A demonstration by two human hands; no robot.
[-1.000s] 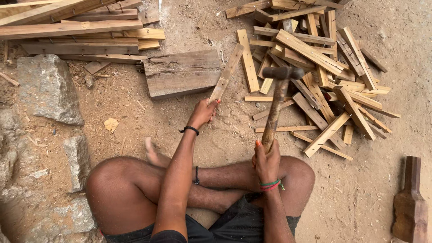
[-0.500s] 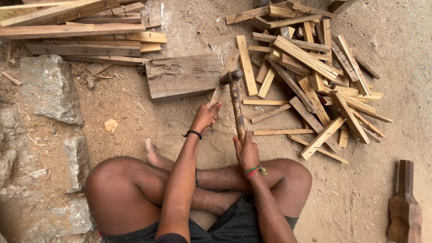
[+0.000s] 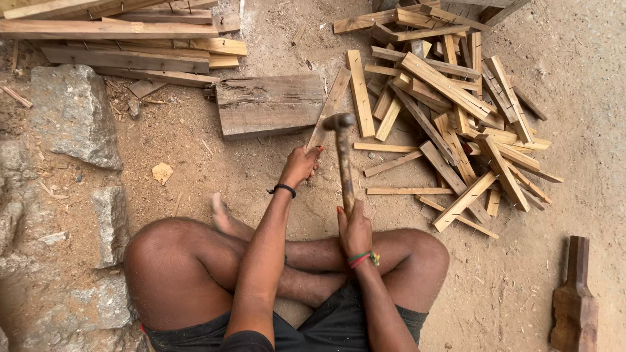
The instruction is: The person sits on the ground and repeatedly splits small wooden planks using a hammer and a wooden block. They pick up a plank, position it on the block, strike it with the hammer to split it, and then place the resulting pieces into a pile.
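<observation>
Since half a second ago we see the hammer (image 3: 343, 156) swing further left and down, so its head now sits right over the upper part of the thin wooden slat (image 3: 330, 108) — a second ago it was still raised over the pile to the right. The left hand has hardly shifted.

Our right hand (image 3: 354, 229) is closed around the lower end of the hammer's wooden handle, just above the crossed legs, with a coloured band at the wrist. Our left hand (image 3: 300, 165) is wrapped around the lower end of the slat, holding it tilted so its top leans away to the upper right; a black band circles that wrist. We cannot tell whether the hammer head actually touches the slat or hangs just above it.

The slat's upper end lies beside the right edge of a thick weathered plank (image 3: 267, 104) on the dirt. To the right spreads a loose pile of split wood strips (image 3: 456, 111). Longer boards (image 3: 117, 39) are stacked at the top left, above a grey stone block (image 3: 75, 114) — and a dark wooden tool (image 3: 574, 300) lies well apart at the lower right.
</observation>
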